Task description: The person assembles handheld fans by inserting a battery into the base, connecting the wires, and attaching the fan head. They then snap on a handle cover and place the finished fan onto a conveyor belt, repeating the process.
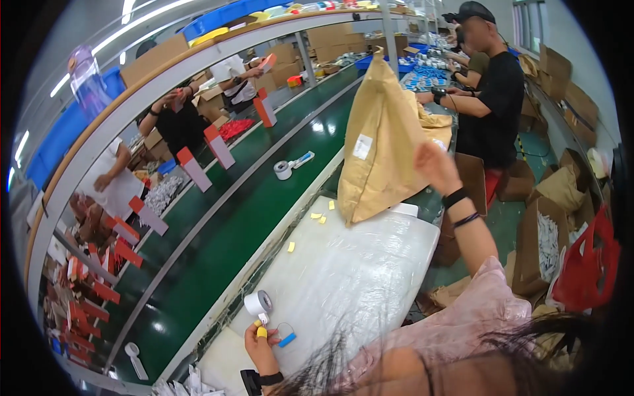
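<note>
Low in the view, my left hand, with a yellow cover on a fingertip, is closed in a pinch on the short handle of a white round-headed device. A blue tag on a thin loop lies beside those fingers. My right hand is raised at the right side of a large brown paper bag with a white label. Its fingers are blurred against the bag, so their grip cannot be made out. The bag stands peaked at the far end of the plastic-wrapped white work surface.
Left of me runs a green conveyor belt, carrying another white device and a row of orange-and-white boxes. Small yellow pieces dot the work surface. Co-workers stand across the belt and at far right. Cartons and a red bag fill the right.
</note>
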`<state>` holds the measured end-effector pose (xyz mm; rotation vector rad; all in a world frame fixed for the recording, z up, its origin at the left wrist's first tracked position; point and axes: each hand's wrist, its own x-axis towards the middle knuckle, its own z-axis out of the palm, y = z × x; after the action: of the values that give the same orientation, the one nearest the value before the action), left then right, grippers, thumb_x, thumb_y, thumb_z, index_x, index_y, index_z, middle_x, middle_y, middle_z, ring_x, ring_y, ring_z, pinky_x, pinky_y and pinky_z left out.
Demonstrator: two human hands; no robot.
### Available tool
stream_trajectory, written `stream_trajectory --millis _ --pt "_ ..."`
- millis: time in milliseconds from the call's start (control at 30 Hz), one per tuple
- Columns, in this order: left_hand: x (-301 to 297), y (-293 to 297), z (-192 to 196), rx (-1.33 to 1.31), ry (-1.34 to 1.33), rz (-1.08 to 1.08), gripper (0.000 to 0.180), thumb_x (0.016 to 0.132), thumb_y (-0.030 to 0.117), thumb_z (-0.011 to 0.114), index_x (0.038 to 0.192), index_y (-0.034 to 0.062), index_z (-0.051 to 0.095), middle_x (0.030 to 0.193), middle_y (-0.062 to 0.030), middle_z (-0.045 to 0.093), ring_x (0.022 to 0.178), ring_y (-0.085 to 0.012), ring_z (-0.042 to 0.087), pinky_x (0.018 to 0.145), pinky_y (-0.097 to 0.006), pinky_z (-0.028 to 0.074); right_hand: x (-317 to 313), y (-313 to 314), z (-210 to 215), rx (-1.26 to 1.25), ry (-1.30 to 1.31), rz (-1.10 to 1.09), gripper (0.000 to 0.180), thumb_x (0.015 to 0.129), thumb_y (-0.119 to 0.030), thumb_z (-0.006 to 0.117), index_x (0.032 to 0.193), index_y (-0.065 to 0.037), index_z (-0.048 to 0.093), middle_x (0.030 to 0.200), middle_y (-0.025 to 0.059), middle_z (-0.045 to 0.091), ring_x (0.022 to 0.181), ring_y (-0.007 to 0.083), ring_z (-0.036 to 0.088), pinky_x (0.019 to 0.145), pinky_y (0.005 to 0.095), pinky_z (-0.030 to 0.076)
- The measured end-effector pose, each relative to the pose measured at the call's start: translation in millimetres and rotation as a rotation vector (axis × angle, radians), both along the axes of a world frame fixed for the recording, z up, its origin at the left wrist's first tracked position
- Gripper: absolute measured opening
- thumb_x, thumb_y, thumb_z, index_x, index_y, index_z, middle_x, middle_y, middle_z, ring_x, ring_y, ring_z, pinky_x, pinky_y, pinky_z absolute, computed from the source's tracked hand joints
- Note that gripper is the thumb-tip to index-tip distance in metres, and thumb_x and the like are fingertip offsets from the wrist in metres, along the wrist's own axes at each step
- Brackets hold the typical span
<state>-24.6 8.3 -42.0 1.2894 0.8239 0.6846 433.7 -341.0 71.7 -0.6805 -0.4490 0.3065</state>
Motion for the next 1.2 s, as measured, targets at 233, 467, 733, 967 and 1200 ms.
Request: stream_trajectory --millis 233,467,733,967,1200 --pt "4.1 -1.3 2.0 -0.034 -0.034 -0.008 0.023 0.095 0.005 0.046 0.116 -0.0035 0.049 0.097 -0.0110 0.057 0.078 -0.0179 0.064 0.056 -0.025 0.051 156.7 -115.2 -90.2 -0.153 0.543 -0.729 0.039 0.090 -0.037 0.057 0.115 -0.007 0.054 0.111 0.0073 0.063 0.098 0.0230 0.062 0.079 0.0351 0.049" --pt "3.6 -2.5 7.5 -0.010 -0.016 -0.019 0.023 0.095 0.005 0.046 0.116 -0.0042 0.049 0.099 -0.0114 0.057 0.078 -0.0171 0.063 0.057 -0.024 0.050 156.5 -105.2 -124.7 -0.265 0.634 -0.733 0.044 0.093 -0.043 0.050 0.119 -0.008 0.052 0.111 0.0083 0.064 0.095 0.0235 0.064 0.080 0.0377 0.047" --pt "2.0 -2.9 7.8 0.005 0.015 -0.022 0.023 0.095 0.008 0.049 0.115 -0.0035 0.050 0.100 -0.0106 0.058 0.077 -0.0164 0.063 0.056 -0.023 0.050 146.8 -93.7 -121.6 -0.210 0.642 -0.725 0.046 0.094 -0.040 0.048 0.125 -0.006 0.048 0.113 0.0096 0.063 0.095 0.0245 0.065 0.084 0.0389 0.045" --pt "2.2 -4.2 4.6 0.015 -0.011 -0.004 0.025 0.095 0.011 0.051 0.116 -0.0013 0.051 0.093 -0.0094 0.059 0.074 -0.0161 0.063 0.055 -0.024 0.051 154.2 -90.2 -134.8 -0.201 0.624 -0.714 0.041 0.095 -0.033 0.048 0.122 -0.002 0.046 0.110 0.0111 0.062 0.096 0.0240 0.064 0.088 0.0389 0.048" --pt "3.8 -5.7 6.5 0.036 0.020 0.000 0.026 0.095 0.014 0.052 0.117 0.0002 0.050 0.088 -0.0091 0.059 0.074 -0.0167 0.062 0.055 -0.023 0.051 157.9 -99.7 -147.8 -0.130 0.633 -0.738 0.026 0.095 -0.028 0.049 0.102 -0.003 0.051 0.089 0.0117 0.064 0.080 0.0260 0.065 0.076 0.0414 0.051"
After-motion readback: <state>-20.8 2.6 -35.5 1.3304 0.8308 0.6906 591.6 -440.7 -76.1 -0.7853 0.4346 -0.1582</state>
